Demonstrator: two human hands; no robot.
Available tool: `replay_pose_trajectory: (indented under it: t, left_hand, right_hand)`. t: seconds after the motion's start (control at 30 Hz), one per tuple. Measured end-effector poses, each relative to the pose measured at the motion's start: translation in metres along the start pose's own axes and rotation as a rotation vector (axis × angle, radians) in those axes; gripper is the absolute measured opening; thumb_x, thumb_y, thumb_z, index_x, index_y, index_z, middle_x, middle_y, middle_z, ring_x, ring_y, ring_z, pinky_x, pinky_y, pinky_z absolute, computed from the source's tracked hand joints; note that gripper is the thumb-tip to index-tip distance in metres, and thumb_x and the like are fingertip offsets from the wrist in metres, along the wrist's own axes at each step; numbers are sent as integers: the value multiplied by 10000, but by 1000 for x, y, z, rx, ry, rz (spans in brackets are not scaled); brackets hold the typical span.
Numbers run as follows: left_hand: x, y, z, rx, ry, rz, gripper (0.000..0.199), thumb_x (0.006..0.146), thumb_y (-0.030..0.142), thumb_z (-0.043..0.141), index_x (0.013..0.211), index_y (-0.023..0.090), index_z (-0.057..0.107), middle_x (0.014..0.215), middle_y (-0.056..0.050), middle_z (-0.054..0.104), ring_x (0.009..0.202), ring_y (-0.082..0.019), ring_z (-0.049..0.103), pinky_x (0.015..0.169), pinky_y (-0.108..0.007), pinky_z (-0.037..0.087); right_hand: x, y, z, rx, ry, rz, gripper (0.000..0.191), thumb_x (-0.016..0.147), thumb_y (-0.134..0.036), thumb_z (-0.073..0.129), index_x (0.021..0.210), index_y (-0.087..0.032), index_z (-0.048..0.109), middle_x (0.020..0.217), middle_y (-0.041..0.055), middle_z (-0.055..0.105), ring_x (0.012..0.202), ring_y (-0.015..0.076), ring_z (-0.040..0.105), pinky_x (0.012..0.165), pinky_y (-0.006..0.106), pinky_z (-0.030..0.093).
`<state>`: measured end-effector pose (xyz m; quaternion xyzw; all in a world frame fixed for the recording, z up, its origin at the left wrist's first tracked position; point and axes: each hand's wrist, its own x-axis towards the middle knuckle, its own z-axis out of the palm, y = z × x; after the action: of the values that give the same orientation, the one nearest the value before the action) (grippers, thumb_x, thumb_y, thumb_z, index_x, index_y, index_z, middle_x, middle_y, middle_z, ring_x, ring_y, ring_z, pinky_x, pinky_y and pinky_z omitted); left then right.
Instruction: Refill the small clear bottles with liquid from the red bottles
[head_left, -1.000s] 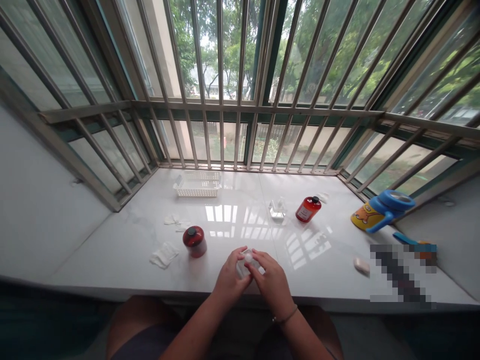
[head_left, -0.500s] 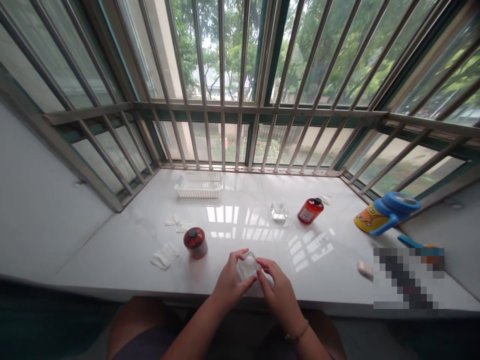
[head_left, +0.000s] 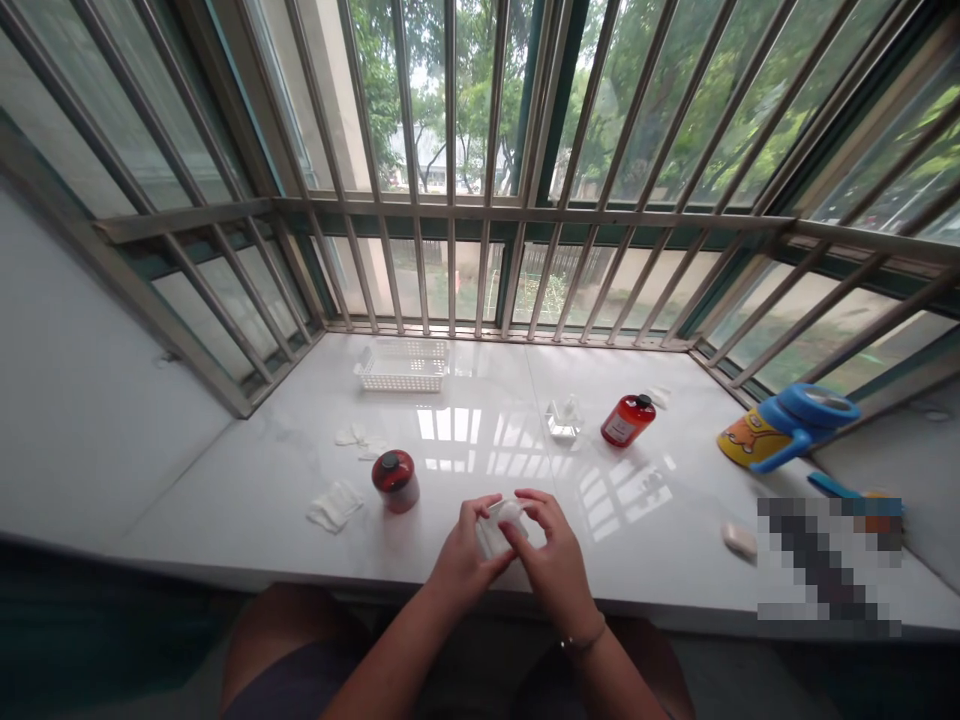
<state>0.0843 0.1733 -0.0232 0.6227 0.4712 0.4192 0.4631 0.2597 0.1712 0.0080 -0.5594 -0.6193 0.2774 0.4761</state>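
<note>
The left hand (head_left: 463, 558) and the right hand (head_left: 555, 555) are close to the front edge of the white ledge (head_left: 465, 475). The left hand is closed around a clear square container (head_left: 489, 542), which is in front of the person, near this edge. The right thumb and fingers are curved about a rounded translucent piece (head_left: 511, 511) at the top of the container; whether they pinch it firmly or only touch it, it cannot be told. A wide stretch of ledge, with window reflections, lies between the hands and the white perforated basket (head_left: 401, 382), which is near the barred window (head_left: 495, 215). To the left, the nearest thing is a dark-capped red bottle (head_left: 395, 485), apart from the hand.

The fingers cover a part of the container, and its contents are hard to make out. A pixelated block (head_left: 821, 560) hides what is at the right, next to a pale, smooth object (head_left: 739, 541). The forearms are cut off by the lower border.

In count, there are 2 red bottles, the labelled bottle (head_left: 627, 422) being tilted; 2 clear containers, with the second container (head_left: 562, 424) standing left of this bottle; 1 basket; and 1 blue-and-yellow mug (head_left: 765, 435), lying on its side.
</note>
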Motion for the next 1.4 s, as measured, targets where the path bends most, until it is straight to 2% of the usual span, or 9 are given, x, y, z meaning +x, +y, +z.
replay_pose_trajectory:
  t: [0.47,0.6,0.67,0.7,0.77,0.83,0.93,1.23,1.4]
  left_hand:
    - [0,-11,3,34,-17,57,704,859,221,862,1437,296,466,1644,-148,519,1498,-339,560,1263,-593,440]
    - [-3,-16,-3,161,-14,197,1130,731,397,1010,1627,303,328,1763,-226,322,1615,-439,383,1281,-683,390]
    - [-8,-6,-12,225,3,287,1232,638,534,1039,1637,283,362,1752,-245,331,1621,-480,345,1278,-705,375]
    - [-13,3,-17,235,19,305,1155,670,585,1008,1611,270,418,1716,-241,397,1596,-477,388,1265,-691,394]
    - [-22,28,-26,190,38,254,763,890,614,830,1503,248,560,1534,-200,605,1442,-406,571,1182,-595,490]
    - [-30,57,-35,47,-12,105,469,1064,604,574,1313,227,699,1229,-135,747,1120,-299,712,956,-440,580]
    - [-37,90,-45,-177,-93,-113,526,1072,651,518,1139,192,767,933,-66,749,784,-194,657,741,-317,531]
    - [-46,118,-81,-250,36,-255,443,944,592,771,1151,200,781,995,-58,748,854,-188,663,730,-265,523]
    - [-60,126,-133,-20,250,-256,544,930,592,766,1340,237,719,1160,-88,780,937,-247,722,793,-334,607]
  right_hand:
    - [-4,-2,-12,240,144,95,301,912,-499,836,1064,-243,791,1327,107,655,1205,296,681,1052,487,596]
    - [-6,-8,-15,284,188,28,263,946,-450,818,1073,-230,751,1191,87,679,1093,261,709,956,430,627]
    - [-9,-14,-19,208,204,-69,229,969,-386,806,1134,-244,733,1142,72,687,1079,251,701,943,417,619]
    - [-11,-18,-21,146,203,-146,227,976,-343,802,1171,-254,729,1129,68,689,1072,247,694,936,411,614]
    - [-13,-28,-24,11,167,-339,267,986,-242,782,1246,-271,728,1121,68,683,1062,241,678,910,400,607]
    - [-14,-40,-25,-102,102,-521,330,1004,-159,735,1311,-279,725,1123,75,674,1059,240,659,895,399,600]
    - [-10,-57,-21,-209,35,-681,378,1020,-97,683,1358,-261,721,1135,91,666,1072,252,627,923,434,585]
    - [7,-97,4,-274,-10,-844,397,1019,-84,681,1369,-263,729,1249,114,647,1137,277,599,995,507,579]
    - [-1,-100,1,-229,-34,-829,510,969,-66,758,1437,-247,664,1330,121,635,1218,281,618,1045,503,590]
